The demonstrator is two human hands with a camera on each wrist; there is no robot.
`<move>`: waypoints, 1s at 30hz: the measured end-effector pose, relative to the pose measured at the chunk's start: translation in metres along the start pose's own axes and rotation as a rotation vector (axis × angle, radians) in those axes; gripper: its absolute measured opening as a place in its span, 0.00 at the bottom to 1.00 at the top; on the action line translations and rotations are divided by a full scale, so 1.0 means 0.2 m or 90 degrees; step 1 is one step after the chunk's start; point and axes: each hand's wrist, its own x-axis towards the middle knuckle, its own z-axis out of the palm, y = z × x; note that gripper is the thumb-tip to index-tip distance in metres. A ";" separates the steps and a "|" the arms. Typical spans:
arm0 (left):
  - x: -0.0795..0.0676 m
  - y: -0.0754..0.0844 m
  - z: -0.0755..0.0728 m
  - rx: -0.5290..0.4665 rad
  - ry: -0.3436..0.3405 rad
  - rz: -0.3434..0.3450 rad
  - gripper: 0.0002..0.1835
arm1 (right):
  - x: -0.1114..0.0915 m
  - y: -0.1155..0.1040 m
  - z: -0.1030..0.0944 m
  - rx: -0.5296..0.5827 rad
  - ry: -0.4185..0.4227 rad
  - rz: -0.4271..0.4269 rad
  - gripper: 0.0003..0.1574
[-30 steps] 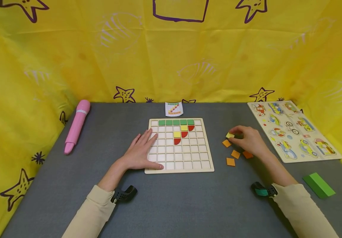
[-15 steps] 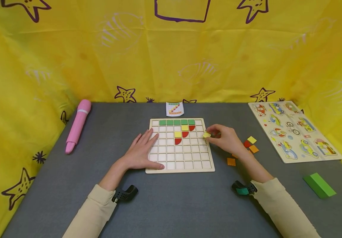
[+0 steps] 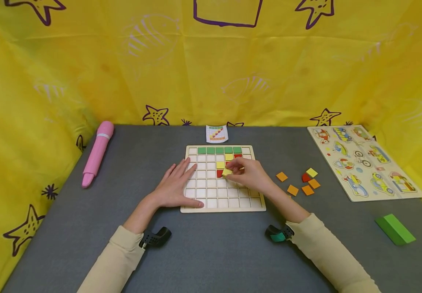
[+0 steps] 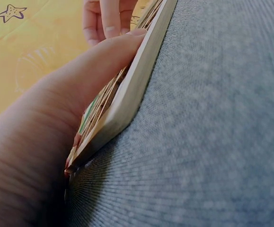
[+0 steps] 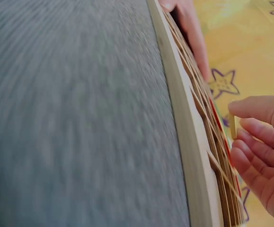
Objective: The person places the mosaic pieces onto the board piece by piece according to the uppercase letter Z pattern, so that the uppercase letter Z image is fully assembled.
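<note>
So, the yellow tile [image 3: 227, 172] is up in the right hand [image 3: 247, 173], pinched by its edges between thumb and fingertips, hanging over the grid board [image 3: 225, 210] right by a red piece [image 3: 220, 173] that sits in one of the cells. Can't tell from these angles if it's touching anything down there. Right wrist view shows it held nearly edge-on to that camera, nice and thin.

Left hand [image 3: 174, 189] is laid flat with fingers spread over the board's left side, thumb across the near left corner. No grip at all, just resting, and I'd guess it's enough to stop the board skating around.

Handling-wise, I'd bet the tile is wood or something like it: super light, stiff, no flex, hard to break. Faces might be a touch slick with paint, so I'd stick with what's being done, pinching opposite edges, and keep fingertips high so they don't knock the tiles already set, like the green tiles [image 3: 220, 150] along the far row. Something that small could twist in the pinch. For the loose orange tiles [image 3: 282, 176] lying flat on the tabletop [image 3: 214, 252], I'd go for the edges too.
</note>
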 end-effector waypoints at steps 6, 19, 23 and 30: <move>0.00 -0.01 0.00 0.001 0.004 0.003 0.68 | 0.04 -0.03 0.07 -0.025 -0.017 -0.041 0.09; 0.00 -0.01 0.00 -0.003 0.009 0.009 0.67 | 0.10 -0.08 0.14 -0.091 -0.028 -0.121 0.05; 0.00 0.00 0.00 -0.008 0.006 0.007 0.67 | 0.11 -0.09 0.15 -0.091 -0.039 -0.119 0.05; 0.00 -0.01 0.00 -0.004 0.003 0.003 0.67 | 0.11 -0.08 0.16 -0.106 -0.044 -0.114 0.06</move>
